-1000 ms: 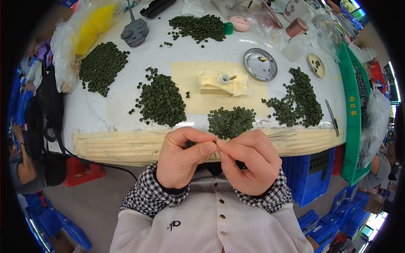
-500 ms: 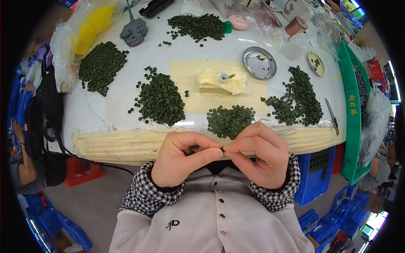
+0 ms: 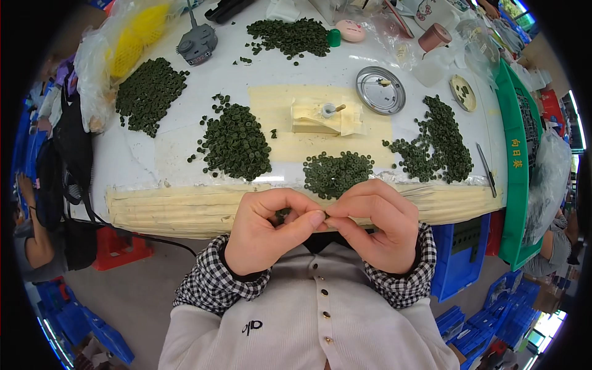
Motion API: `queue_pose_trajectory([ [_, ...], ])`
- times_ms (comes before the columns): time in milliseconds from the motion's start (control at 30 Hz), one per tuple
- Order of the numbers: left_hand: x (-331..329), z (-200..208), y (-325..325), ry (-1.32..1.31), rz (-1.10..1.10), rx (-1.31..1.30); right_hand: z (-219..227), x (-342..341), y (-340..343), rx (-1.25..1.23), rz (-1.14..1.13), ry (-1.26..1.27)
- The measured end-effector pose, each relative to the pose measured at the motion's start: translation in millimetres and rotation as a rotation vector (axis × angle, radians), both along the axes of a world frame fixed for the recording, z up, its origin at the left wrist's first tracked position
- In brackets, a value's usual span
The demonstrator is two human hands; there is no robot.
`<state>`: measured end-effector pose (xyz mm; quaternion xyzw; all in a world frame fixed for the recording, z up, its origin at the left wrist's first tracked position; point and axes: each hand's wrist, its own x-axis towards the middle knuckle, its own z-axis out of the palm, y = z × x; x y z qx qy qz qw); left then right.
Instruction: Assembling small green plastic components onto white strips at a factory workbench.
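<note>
My left hand (image 3: 262, 233) and my right hand (image 3: 385, 227) meet above the table's near edge, thumbs and forefingers pinched together. Between the fingertips is a tiny dark green part (image 3: 326, 215), mostly covered by them. More dark green shows in the curl of my left fingers, its shape hidden. Just beyond my hands lies a pile of small dark green toy wheels (image 3: 337, 172). Larger heaps of similar green parts sit to the left (image 3: 235, 145) and right (image 3: 445, 145). Past the near pile, a taped block (image 3: 314, 120) bears a small cup with a stick in it.
A round metal lid (image 3: 380, 90) lies right of the block, with a shallow yellowish dish (image 3: 462, 92) beyond. Tweezers (image 3: 486, 169) rest near the right edge, beside a green crate (image 3: 515, 166). A grey toy tank turret (image 3: 197, 44) stands at the far left. Masking tape covers the front edge (image 3: 166, 213).
Both hands stay pinched together at the same spot. The left thumb and the right fingers have shifted slightly around the small part.
</note>
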<state>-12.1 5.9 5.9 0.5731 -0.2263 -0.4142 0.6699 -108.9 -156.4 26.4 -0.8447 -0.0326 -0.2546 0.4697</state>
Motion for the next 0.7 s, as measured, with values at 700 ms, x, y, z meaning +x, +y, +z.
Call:
queue_pose_trajectory([
  [700, -4.2, -2.8, 1.5, -0.112, 0.060, -0.051, -8.9, -4.6, 5.6, 0.495, 0.049, 0.189],
])
